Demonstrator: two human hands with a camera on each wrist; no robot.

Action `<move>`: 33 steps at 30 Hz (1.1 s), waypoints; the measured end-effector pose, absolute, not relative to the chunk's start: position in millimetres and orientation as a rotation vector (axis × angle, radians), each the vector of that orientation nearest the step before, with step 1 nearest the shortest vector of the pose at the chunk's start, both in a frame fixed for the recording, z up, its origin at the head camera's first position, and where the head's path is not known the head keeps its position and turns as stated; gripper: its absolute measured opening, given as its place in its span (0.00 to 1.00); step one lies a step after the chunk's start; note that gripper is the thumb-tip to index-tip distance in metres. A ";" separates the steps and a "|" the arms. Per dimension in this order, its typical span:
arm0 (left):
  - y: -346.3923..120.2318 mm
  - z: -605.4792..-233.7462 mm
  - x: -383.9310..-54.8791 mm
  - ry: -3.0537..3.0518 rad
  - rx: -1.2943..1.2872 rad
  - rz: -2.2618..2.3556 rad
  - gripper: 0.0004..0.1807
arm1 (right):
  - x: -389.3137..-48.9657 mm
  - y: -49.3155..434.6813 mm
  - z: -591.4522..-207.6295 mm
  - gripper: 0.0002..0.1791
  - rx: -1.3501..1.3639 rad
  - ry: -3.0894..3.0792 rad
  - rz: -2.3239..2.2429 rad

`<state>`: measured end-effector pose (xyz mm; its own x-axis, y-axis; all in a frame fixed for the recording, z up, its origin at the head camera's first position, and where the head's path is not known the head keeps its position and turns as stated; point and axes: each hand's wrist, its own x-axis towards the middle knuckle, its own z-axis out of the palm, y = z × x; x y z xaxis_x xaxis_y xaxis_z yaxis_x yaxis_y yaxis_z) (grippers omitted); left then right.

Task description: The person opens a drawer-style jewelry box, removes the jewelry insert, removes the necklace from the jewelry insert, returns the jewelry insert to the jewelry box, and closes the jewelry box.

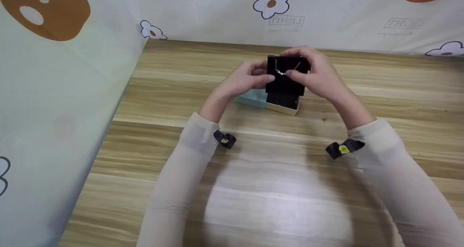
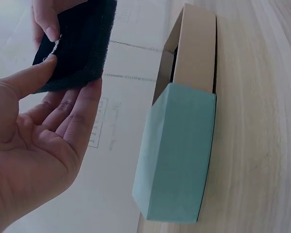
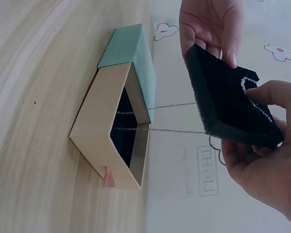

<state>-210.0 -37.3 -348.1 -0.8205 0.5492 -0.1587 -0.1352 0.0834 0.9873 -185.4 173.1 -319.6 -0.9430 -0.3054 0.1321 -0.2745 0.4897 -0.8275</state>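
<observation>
A black velvet jewelry pad [image 1: 286,85] is held up above the table between both hands. My left hand [image 1: 243,78] pinches its left side, thumb on the face and fingers beneath. At the other side, my right hand [image 1: 320,73] grips the pad, its thumb resting by the necklace [image 3: 256,104]. That silver necklace lies across the pad's face, and two strands of its chain [image 3: 174,131] run from the pad down into the box drawer. Below stands the jewelry box: a cream drawer [image 3: 99,111] slid partly out of a teal sleeve [image 2: 184,155], with dark lining inside.
A pink ribbon tab [image 3: 108,178] sticks out from the drawer's front. The box rests on a wood-grain table [image 1: 163,94]. Behind and to the left hangs a pale sheet [image 1: 210,15] printed with flowers. Both wrists wear black straps [image 1: 225,139].
</observation>
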 end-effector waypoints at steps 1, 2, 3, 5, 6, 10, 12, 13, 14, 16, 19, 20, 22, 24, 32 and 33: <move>-36.3 -348.2 -209.9 1.849 0.400 1.805 0.24 | -184.9 172.8 -318.5 0.23 -0.528 2.683 -1.488; -35.3 -348.2 -209.6 1.827 0.390 1.823 0.24 | -184.5 172.6 -317.6 0.24 -0.531 2.679 -1.499; -34.4 -348.1 -209.1 1.807 0.381 1.840 0.23 | -184.0 172.4 -316.7 0.24 -0.527 2.675 -1.516; -32.3 -348.1 -208.4 1.760 0.354 1.879 0.23 | -183.0 172.1 -315.2 0.25 -0.523 2.680 -1.545; -31.4 -348.0 -207.9 1.738 0.339 1.896 0.23 | -182.7 172.1 -314.8 0.26 -0.523 2.687 -1.560; -28.5 -346.7 -205.7 1.672 0.283 1.945 0.23 | -181.9 172.2 -313.9 0.28 -0.534 2.692 -1.654; -27.3 -346.5 -204.9 1.643 0.268 1.962 0.23 | -181.2 172.2 -313.2 0.29 -0.540 2.671 -1.713; -26.8 -346.5 -204.5 1.626 0.262 1.973 0.23 | -180.9 172.2 -312.9 0.29 -0.545 2.654 -1.745; -26.2 -346.5 -204.1 1.611 0.258 1.981 0.23 | -180.6 172.2 -312.6 0.29 -0.548 2.639 -1.770; -25.3 -346.3 -203.4 1.590 0.248 1.998 0.22 | -180.1 172.1 -311.9 0.29 -0.553 2.612 -1.814; -24.1 -345.1 -203.2 1.586 0.228 2.015 0.22 | -179.9 171.6 -311.1 0.30 -0.550 2.583 -1.870; -23.9 -344.3 -203.2 1.594 0.221 2.015 0.21 | -179.6 171.6 -310.8 0.29 -0.543 2.579 -1.884; -23.7 -342.9 -203.7 1.607 0.209 2.021 0.21 | -179.2 171.7 -310.5 0.29 -0.530 2.576 -1.916; -24.1 -341.4 -204.1 1.627 0.198 2.030 0.21 | -178.8 171.9 -310.6 0.27 -0.510 2.574 -1.955; -22.9 -335.8 -203.8 1.747 0.175 2.167 0.22 | -178.1 171.9 -311.3 0.25 -0.417 2.638 -2.227; -22.3 -335.3 -203.7 1.755 0.171 2.194 0.22 | -178.0 171.9 -311.4 0.24 -0.414 2.656 -2.259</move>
